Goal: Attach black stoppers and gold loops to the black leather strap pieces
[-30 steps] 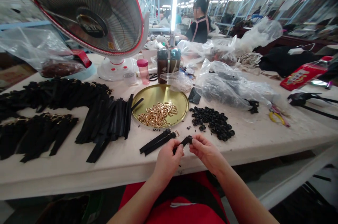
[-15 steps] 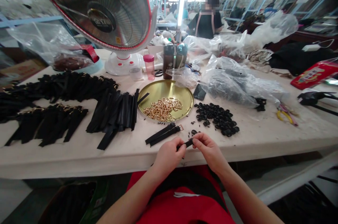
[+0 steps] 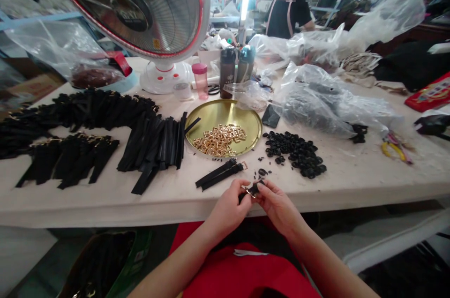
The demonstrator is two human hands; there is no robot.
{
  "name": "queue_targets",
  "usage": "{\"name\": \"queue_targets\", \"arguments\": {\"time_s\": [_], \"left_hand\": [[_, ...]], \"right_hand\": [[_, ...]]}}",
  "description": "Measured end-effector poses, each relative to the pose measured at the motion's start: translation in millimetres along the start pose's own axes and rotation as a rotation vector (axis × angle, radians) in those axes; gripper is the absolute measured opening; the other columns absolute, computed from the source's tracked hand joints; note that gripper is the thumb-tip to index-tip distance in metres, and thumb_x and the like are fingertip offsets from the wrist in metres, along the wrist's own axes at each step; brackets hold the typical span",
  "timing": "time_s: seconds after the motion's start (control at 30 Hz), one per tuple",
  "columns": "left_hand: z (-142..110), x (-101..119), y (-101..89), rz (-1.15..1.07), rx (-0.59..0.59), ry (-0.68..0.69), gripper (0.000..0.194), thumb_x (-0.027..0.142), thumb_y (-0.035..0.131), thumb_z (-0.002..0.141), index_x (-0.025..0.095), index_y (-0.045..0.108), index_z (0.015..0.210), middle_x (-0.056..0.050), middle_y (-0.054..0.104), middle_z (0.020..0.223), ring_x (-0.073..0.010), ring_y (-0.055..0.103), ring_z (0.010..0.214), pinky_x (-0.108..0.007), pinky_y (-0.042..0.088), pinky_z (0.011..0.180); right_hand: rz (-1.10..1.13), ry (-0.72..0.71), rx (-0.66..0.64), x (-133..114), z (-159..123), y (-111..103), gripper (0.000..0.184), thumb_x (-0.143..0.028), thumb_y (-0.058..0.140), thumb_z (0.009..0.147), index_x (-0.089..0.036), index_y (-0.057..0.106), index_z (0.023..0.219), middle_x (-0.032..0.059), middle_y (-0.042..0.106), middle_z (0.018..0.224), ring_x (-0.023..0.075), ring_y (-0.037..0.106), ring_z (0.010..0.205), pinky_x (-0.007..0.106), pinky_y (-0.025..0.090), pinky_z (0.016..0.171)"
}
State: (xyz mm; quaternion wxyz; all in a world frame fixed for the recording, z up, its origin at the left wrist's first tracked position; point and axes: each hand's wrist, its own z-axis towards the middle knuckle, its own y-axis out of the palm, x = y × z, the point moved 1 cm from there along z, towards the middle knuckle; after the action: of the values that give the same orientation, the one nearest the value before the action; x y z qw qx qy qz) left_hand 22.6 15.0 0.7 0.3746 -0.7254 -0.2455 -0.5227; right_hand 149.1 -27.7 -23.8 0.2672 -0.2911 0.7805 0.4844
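Over the table's front edge, my left hand (image 3: 233, 204) and my right hand (image 3: 276, 202) pinch a short black strap (image 3: 255, 187) between them. A small gold buckle (image 3: 250, 193) shows on the strap between my fingertips. Much of the strap is hidden by the fingers. Just beyond my left hand lie two black straps (image 3: 220, 176), one with a buckle at its right end. Past them, a round gold tray (image 3: 253, 124) holds a heap of gold buckles (image 3: 220, 138). Black loops (image 3: 295, 152) are piled to the right of the tray, with one loop (image 3: 262, 172) near my right hand.
Stacks of black straps (image 3: 158, 143) and buckled straps (image 3: 66, 160) cover the left side. A large fan (image 3: 165, 78) stands behind, beside a pink-lidded jar (image 3: 200, 83) and dark bottles (image 3: 228, 73). Plastic bags (image 3: 316, 101) and yellow-handled pliers (image 3: 393, 150) lie right. A person (image 3: 286, 17) is beyond.
The strap between my hands has turned, and a gold buckle now shows on it. My hands are closer together. The camera view has shifted slightly; the person behind has moved right.
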Motion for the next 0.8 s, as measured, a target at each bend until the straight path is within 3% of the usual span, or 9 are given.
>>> {"name": "queue_targets", "arguments": {"time_s": [0.23,0.33,0.5,0.6,0.7,0.8], "left_hand": [[-4,3,-5.0,-0.075,0.000,-0.074,0.024,0.024,0.042,0.083,0.020,0.040,0.107,-0.001,0.064,0.088,-0.0137,0.059,0.081,-0.027,0.042,0.076],[-5,6,-9.0,-0.033,-0.022,-0.107,0.028,0.029,0.045,0.083,0.019,0.040,0.108,0.000,0.063,0.083,-0.0135,0.058,0.078,-0.026,0.041,0.073],[-9,9,-11.2,0.107,0.021,-0.133,0.027,0.035,0.049,0.080,0.019,0.045,0.101,0.000,0.060,0.080,-0.0143,0.056,0.074,-0.027,0.040,0.070],[-15,12,-12.2,0.254,0.066,-0.141,0.025,0.039,0.051,0.078,0.020,0.050,0.094,0.000,0.060,0.081,-0.0162,0.055,0.075,-0.028,0.039,0.068],[-22,16,-14.5,0.343,0.029,-0.128,0.023,0.043,0.050,0.078,0.021,0.055,0.085,0.001,0.062,0.080,-0.0168,0.056,0.074,-0.027,0.038,0.064],[-29,17,-19.3,0.347,0.028,-0.127,0.026,0.046,0.051,0.077,0.022,0.058,0.085,0.001,0.064,0.082,-0.0170,0.057,0.075,-0.026,0.038,0.063]], "right_hand": [[-0.244,-0.029,-0.040,3,-6,-6,0.027,-0.043,0.067,0.074,-0.019,0.065,0.084,-0.0003,0.058,0.073,0.0109,0.046,0.068,0.023,0.039,0.068],[-0.162,-0.003,-0.048,-1,-10,-7,0.041,-0.057,0.056,0.076,-0.018,0.066,0.079,0.0021,0.057,0.070,0.0131,0.046,0.067,0.026,0.041,0.067],[-0.107,0.130,-0.091,-2,-12,-6,0.024,-0.040,0.070,0.070,-0.021,0.065,0.083,-0.0006,0.052,0.068,0.0106,0.042,0.060,0.023,0.039,0.058],[-0.085,0.286,-0.187,3,-16,-9,0.023,-0.041,0.065,0.074,-0.021,0.065,0.086,-0.0004,0.049,0.064,0.0109,0.042,0.057,0.023,0.040,0.056],[-0.017,0.438,-0.226,10,-20,-16,0.023,-0.040,0.066,0.074,-0.023,0.066,0.090,0.0031,0.057,0.081,0.0131,0.050,0.069,0.025,0.044,0.063],[-0.014,0.465,-0.276,18,-20,-20,0.024,-0.043,0.066,0.072,-0.025,0.066,0.088,0.0041,0.058,0.079,0.0152,0.050,0.067,0.029,0.045,0.063]]}}
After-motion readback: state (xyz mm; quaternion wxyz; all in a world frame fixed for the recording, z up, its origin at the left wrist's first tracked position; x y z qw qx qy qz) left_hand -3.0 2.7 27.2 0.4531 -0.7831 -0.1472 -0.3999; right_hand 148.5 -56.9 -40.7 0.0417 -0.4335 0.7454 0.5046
